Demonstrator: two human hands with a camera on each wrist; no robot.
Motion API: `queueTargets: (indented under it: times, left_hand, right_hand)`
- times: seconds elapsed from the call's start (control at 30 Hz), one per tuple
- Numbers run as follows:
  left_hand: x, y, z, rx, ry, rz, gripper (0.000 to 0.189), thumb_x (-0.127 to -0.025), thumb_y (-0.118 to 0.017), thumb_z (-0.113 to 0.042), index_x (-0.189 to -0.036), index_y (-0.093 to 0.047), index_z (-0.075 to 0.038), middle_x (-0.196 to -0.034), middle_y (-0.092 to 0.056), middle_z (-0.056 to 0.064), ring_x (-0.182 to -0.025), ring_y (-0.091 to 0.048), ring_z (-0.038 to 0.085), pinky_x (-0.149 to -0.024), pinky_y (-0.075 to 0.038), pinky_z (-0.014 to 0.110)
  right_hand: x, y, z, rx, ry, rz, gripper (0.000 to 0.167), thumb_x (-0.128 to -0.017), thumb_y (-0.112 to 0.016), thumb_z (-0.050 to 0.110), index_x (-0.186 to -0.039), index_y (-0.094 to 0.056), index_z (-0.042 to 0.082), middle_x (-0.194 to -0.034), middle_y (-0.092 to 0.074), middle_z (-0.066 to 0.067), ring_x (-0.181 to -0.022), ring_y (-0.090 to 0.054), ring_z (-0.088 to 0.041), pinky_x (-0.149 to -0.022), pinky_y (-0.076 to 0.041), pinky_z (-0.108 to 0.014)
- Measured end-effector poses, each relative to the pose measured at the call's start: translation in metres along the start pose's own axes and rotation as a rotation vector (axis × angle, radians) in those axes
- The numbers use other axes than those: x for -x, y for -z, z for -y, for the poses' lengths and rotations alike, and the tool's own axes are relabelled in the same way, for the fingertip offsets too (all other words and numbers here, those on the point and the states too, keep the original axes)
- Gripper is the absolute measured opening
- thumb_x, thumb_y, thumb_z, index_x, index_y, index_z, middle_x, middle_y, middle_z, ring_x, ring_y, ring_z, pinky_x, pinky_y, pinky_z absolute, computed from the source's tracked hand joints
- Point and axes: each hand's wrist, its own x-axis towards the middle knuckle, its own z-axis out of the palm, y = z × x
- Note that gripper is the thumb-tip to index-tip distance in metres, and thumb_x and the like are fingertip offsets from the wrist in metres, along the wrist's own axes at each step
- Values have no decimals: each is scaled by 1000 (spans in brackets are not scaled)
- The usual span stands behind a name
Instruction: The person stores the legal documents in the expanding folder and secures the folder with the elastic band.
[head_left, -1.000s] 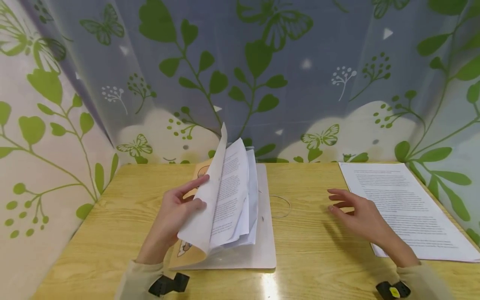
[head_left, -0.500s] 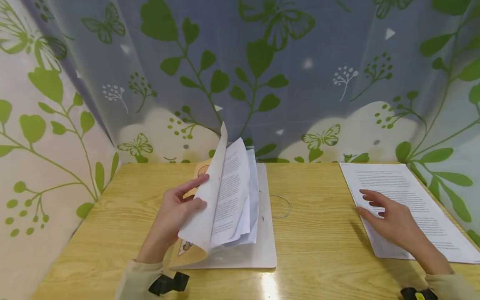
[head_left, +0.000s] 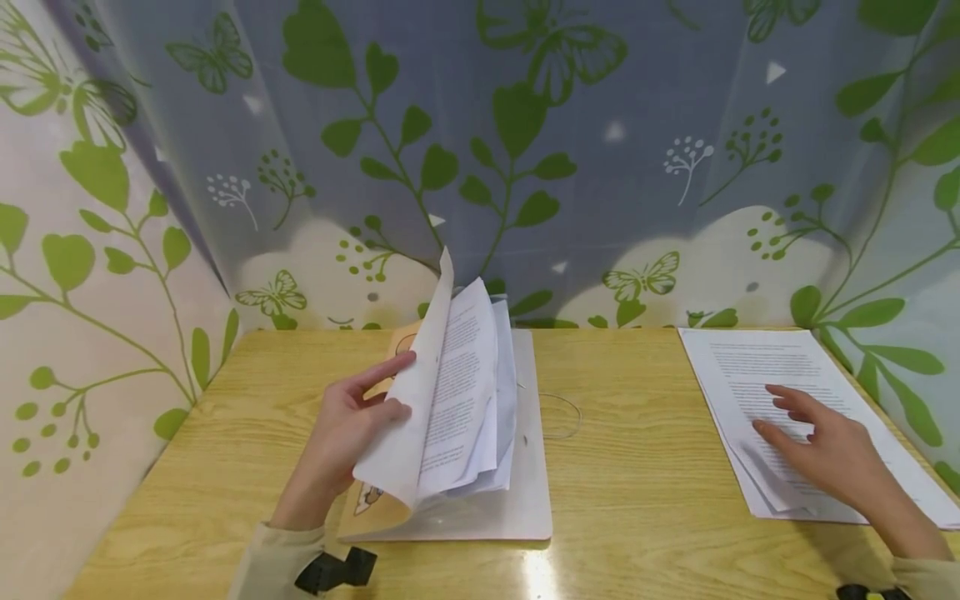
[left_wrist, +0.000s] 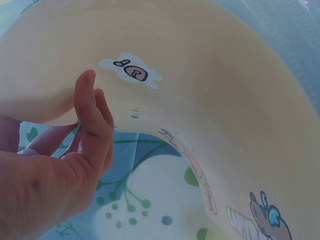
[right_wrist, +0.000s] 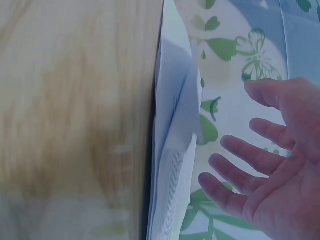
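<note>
My left hand holds up the bent cover of a file folder. The cover's white inner side faces right, and its pale orange outer side bears cartoon animal prints. Printed sheets lean inside the folder, fanned at their edges, over the white back board. My right hand is above a stack of printed paper at the right, fingers spread and holding nothing. Near the stack's front left corner a sheet's edge curls up, also seen as a raised fold in the right wrist view.
A thin cord loop lies on the wooden table right of the folder. A leaf-and-butterfly curtain stands behind the table and on both sides. The paper stack reaches the table's right edge.
My right hand has moved right, from the bare table to above the paper stack. The stack's front left corner now curls up. My left hand and the folder have stayed put.
</note>
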Motion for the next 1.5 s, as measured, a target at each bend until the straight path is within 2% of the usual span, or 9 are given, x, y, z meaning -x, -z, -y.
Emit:
queueTargets:
  times: [0.1,0.2,0.37,0.6,0.7,0.87,1.1,1.2,1.5]
  left_hand:
    - [0,1,1,4,3,-4,60,-93,-59,2,-148,-57,-21,-135,-58,24,-86,-71,21,-70,-63,34]
    - [1,1,1,4,5,-5,60,-93,-59,2,-148,-57,-21,-134,-59,24,-85,-71,21,-70,-63,34]
    - [1,2,1,-4,2,-6,59,-94,-60,1,-148,-57,-22,-134,-59,25,-85,-71,21,-70,-63,33]
    - [1,1,0,-16,1,-7,59,-94,-59,1,-148,-57,-23,-135,-59,23,-85,-71,21,-70,-63,33]
    - [2,1,0,-11,1,-5,59,-94,-59,1,-148,-57,-22,-134,-59,24,-85,-71,21,-70,-63,33]
    - [2,1,0,-7,-3,-3,59,-93,-59,2,-148,-57,-21,-135,-59,24,-85,-71,21,-69,-63,33]
    - [1,1,0,-4,-1,-3,59,-94,-59,1,-148,-57,-22,-135,-59,24,-85,-71,21,-70,-63,33]
    - [1,1,1,-5,-2,-3,59,-94,-59,1,-148,-57,-22,-136,-58,24,-85,-71,21,-70,-63,32]
    - [1,-1,1,4,-1,-6,59,-93,-59,2,-147,-58,-21,-135,-59,23,-85,-70,20,-69,-63,32]
  right_hand:
    - [1,1,-5,30,-17,-7,55,-91,-75,26,-134,-57,-3,-117,-67,-37,-96,-67,-56,-64,-55,-40]
    - [2,3,-10,57,-32,-10,56,-91,-74,28,-134,-56,-4,-119,-65,-38,-99,-66,-59,-68,-53,-58]
    - [4,8,-19,87,-82,12,60,-92,-73,31,-136,-54,-5,-122,-62,-40,-104,-62,-61,-72,-50,-63]
    - [3,18,-34,149,-142,67,70,-92,-73,36,-136,-48,-13,-127,-52,-46,-90,-60,-57,-69,-50,-61]
    - [3,20,-41,156,-144,84,73,-93,-72,38,-137,-46,-15,-128,-50,-48,-94,-58,-59,-71,-49,-63]
    - [5,21,-51,167,-165,110,77,-95,-69,39,-140,-41,-16,-131,-44,-51,-108,-49,-66,-82,-45,-70]
    - [10,25,-64,194,-176,169,87,-96,-67,44,-142,-32,-21,-132,-37,-53,-116,-39,-68,-92,-38,-76]
    - [11,25,-70,205,-181,193,93,-95,-66,47,-142,-28,-23,-131,-35,-54,-118,-36,-68,-94,-36,-76]
    - [12,22,-78,253,-226,251,102,-87,-74,54,-137,-32,-25,-128,-36,-54,-116,-36,-67,-96,-37,-78]
